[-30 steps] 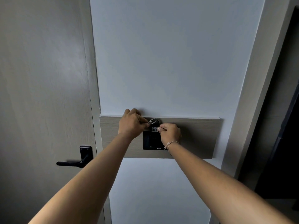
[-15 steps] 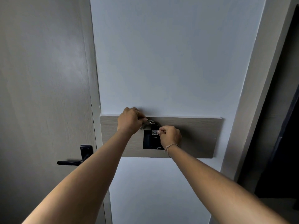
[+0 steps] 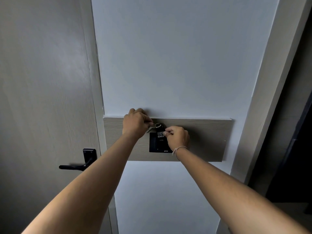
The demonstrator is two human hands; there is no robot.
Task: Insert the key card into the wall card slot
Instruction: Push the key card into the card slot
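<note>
Head view: the left hand [image 3: 135, 123] pinched a key [image 3: 150, 128] and ring [image 3: 158, 125], while the right hand [image 3: 178, 137] gripped the card [image 3: 160, 133] at the top edge of the black slot [image 3: 154, 142], seemingly partway in. A tug on the ring might have tilted the card and jammed it. The wood panel [image 3: 211, 139] lay bare; the door handle [image 3: 74, 166] stood well apart, nothing blocking.

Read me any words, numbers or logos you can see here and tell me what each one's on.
White sticker on the key card, pinched by the right hand: dark handwritten marks, too blurred to read.
Small light logo at the bottom edge of the black wall card slot: a brand mark, too small to read.
Keys in the left hand: no readable text.
Door handle: no text.
</note>
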